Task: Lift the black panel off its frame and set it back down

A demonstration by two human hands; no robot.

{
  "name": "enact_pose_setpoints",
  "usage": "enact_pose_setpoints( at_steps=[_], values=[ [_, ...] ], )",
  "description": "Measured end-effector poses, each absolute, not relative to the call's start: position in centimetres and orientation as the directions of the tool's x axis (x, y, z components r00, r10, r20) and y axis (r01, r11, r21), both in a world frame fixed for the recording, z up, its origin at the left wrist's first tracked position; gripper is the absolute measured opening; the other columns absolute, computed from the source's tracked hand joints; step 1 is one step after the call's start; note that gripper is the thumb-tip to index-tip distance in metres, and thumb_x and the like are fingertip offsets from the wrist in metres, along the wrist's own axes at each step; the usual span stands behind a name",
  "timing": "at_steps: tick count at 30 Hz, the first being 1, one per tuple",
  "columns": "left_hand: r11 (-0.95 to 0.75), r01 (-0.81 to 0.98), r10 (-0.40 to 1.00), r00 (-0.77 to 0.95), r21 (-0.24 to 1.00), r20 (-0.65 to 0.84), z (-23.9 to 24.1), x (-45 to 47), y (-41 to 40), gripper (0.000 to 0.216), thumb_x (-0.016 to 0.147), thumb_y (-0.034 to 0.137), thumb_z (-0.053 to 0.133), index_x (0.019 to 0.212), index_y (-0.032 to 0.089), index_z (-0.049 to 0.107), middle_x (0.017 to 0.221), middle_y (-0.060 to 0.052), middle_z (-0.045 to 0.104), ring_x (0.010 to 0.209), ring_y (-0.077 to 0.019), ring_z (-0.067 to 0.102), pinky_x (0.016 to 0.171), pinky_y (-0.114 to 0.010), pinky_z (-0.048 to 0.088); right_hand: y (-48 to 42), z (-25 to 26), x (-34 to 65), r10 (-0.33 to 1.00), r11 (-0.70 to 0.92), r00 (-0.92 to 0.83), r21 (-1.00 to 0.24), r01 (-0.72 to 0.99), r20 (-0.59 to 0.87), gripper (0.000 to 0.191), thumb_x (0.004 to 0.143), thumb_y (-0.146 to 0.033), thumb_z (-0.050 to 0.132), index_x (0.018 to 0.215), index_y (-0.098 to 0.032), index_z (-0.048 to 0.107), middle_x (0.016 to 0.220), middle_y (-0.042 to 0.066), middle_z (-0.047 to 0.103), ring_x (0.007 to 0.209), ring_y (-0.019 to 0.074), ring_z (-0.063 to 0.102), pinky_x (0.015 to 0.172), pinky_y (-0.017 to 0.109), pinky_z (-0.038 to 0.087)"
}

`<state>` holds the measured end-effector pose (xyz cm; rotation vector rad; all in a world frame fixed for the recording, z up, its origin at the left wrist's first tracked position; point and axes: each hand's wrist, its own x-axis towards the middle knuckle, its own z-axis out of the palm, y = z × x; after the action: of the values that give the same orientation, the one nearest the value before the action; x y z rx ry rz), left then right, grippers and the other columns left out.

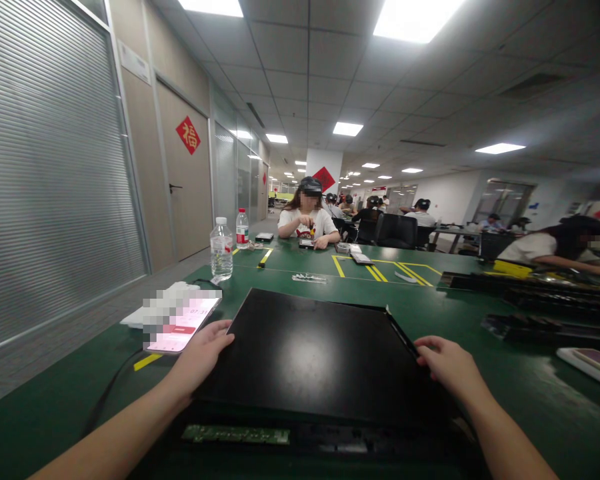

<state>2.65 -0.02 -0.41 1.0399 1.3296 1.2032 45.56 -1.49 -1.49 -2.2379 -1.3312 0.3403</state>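
A wide, glossy black screen panel [310, 353] lies in front of me, with a light reflected in its middle. My left hand [211, 341] grips its left edge, thumb at the rim and the other fingers partly hidden. At the right side, my right hand [444, 360] pinches a thin black edge strip [401, 331] that stands slightly apart from the panel's face. Along the near edge, a green circuit board [236, 435] shows in a dark strip.
A lit phone [187, 327] and white tissue [163, 303] lie left, near a water bottle [221, 250]. Several black strips [545, 293] and another phone [593, 363] are at right. Across the green table [280, 267], a person [309, 217] works with a tool.
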Motion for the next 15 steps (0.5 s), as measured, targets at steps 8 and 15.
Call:
enact_pose_setpoints(
  at_steps=[8,15],
  values=[
    [0.186,-0.101,0.98,-0.057,0.977,-0.192,-0.7,1.6,0.4,0.037,0.07,0.025,0.063,0.106,0.02,0.055,0.078,-0.003,0.073,0.07,-0.0193,0.069,0.064,-0.028,0.053,-1.9,-0.9,44.8,0.869,-0.407,0.494,-0.561,0.721,0.005,0.03,0.069,-0.03,0.045,0.089,-0.02,0.064,0.067,0.001,0.068,0.047,0.013,0.057,0.053,0.026,0.043],
    [0.15,-0.081,0.988,-0.032,0.985,-0.153,-0.9,0.8,0.9,0.038,0.067,0.028,0.066,0.103,0.02,0.061,0.09,-0.006,0.073,0.083,-0.0217,0.068,0.071,-0.03,0.053,-1.9,-0.9,44.7,0.87,-0.395,0.493,-0.577,0.715,0.015,0.03,0.069,-0.031,0.045,0.088,-0.019,0.065,0.065,0.002,0.068,0.045,0.0132,0.056,0.053,0.027,0.043]
  ],
)
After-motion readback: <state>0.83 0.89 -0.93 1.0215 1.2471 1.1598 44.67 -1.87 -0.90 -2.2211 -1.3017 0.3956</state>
